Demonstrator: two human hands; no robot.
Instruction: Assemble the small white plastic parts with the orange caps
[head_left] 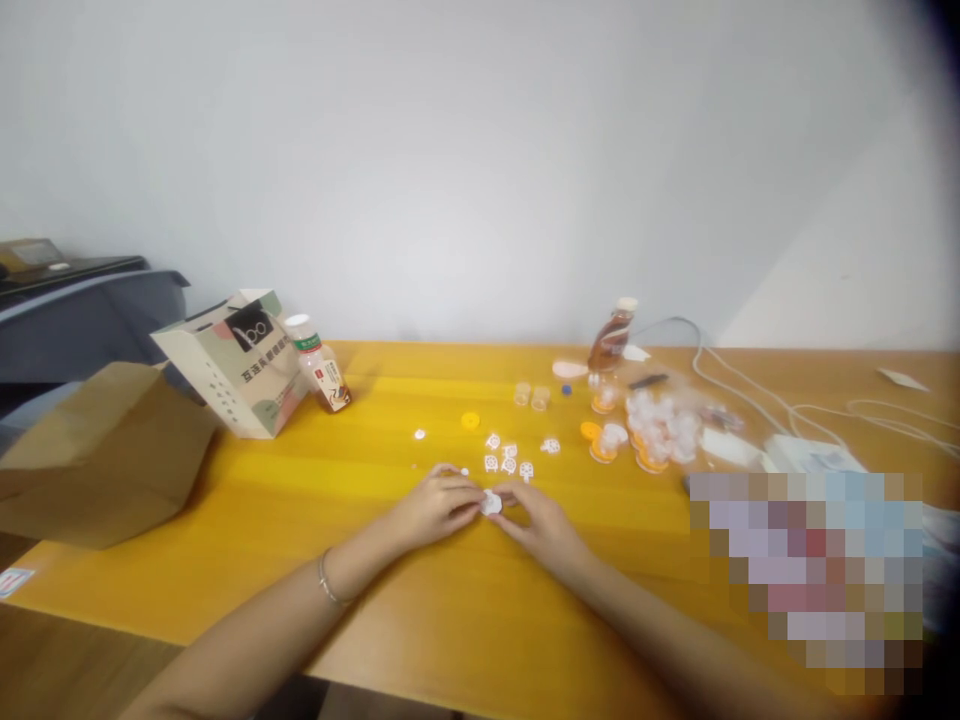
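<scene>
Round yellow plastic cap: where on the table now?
Head view: the round yellow plastic cap lies alone on the yellow wooden table, beyond both hands, left of the small white pieces.

Soft, even daylight, faint shadows, overall blur, dark vignetting at the right corners, one pixelated patch.

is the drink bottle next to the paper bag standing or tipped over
Tipped: the drink bottle leans slanted against the printed paper bag, white cap up, base on the table.
</scene>
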